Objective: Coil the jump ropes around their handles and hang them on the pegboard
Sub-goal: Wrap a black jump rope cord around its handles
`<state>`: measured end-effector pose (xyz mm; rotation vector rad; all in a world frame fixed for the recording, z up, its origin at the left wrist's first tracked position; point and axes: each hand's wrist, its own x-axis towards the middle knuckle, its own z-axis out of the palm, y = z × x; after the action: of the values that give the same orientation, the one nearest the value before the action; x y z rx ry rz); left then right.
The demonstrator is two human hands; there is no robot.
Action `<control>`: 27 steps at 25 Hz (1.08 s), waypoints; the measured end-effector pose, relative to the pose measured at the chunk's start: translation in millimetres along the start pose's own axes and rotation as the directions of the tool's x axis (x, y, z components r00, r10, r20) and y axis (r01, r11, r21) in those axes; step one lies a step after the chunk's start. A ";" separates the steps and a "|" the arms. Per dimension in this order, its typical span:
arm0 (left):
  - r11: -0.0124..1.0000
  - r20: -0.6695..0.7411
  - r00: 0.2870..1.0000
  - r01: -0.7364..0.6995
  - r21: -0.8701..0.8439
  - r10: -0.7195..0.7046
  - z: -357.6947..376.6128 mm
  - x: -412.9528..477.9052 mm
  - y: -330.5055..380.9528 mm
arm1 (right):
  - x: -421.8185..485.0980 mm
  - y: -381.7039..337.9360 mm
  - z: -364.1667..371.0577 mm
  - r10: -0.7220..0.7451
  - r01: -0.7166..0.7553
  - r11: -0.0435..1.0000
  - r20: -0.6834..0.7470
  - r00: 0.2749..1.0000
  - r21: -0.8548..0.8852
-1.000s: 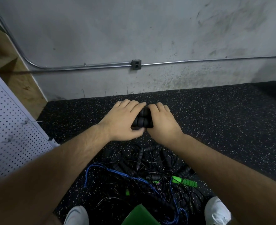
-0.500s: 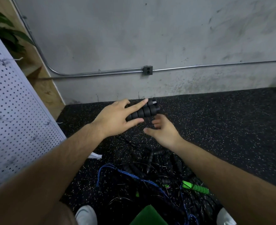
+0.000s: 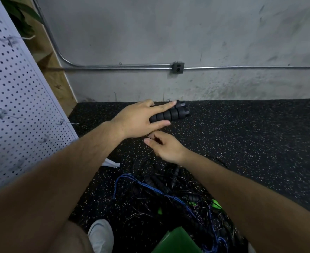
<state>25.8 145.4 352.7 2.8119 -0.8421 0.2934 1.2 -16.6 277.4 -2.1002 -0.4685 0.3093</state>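
Note:
My left hand (image 3: 139, 118) grips a pair of black ribbed jump-rope handles (image 3: 170, 113), held together and pointing right above the floor. My right hand (image 3: 166, 146) hovers just below them, fingers loosely curled, and I cannot tell whether a thin cord runs through them. A tangled pile of jump ropes (image 3: 172, 196) lies on the floor below: black handles, thin dark cords, a blue braided rope (image 3: 143, 183) and green handles (image 3: 215, 205). The white pegboard (image 3: 13, 99) leans at the left.
Black speckled rubber floor (image 3: 251, 143) stretches to a grey concrete wall with a metal conduit and outlet box (image 3: 178, 67). A white shoe (image 3: 100, 234) and a green object (image 3: 176, 241) sit at the bottom. A plant and wooden panel stand behind the pegboard.
My right hand let go of the black handles and dropped below them. My left hand keeps the handles and has lifted them up and leftward toward the pegboard side.

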 end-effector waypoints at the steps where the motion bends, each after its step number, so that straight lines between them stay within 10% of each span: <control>1: 1.000 -0.003 1.000 0.002 -0.008 -0.002 -0.3 -3.3 -6.1 | -4.4 3.1 -10.2 -0.020 0.020 0.998 0.001 1.000 -0.062; 9: 0.990 -0.038 0.989 -0.141 0.015 0.141 -4.9 -12.9 -1.5 | -59.1 -10.7 -138.6 0.043 -0.032 0.841 0.008 0.999 -0.540; 16: 0.883 -0.055 0.920 -0.354 0.308 0.388 12.7 -2.1 24.7 | -92.0 -21.3 -146.8 -0.029 -0.021 0.859 -0.090 0.996 -0.512; 27: 0.864 -0.017 0.935 -0.321 0.388 0.355 54.8 17.1 37.9 | -76.2 -7.8 -139.6 -0.055 -0.107 0.789 -0.243 0.968 -0.605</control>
<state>26.0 92.4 308.9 2.9448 -1.3959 0.6991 -13.9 -150.9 361.7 -2.7431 -0.4234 -0.1253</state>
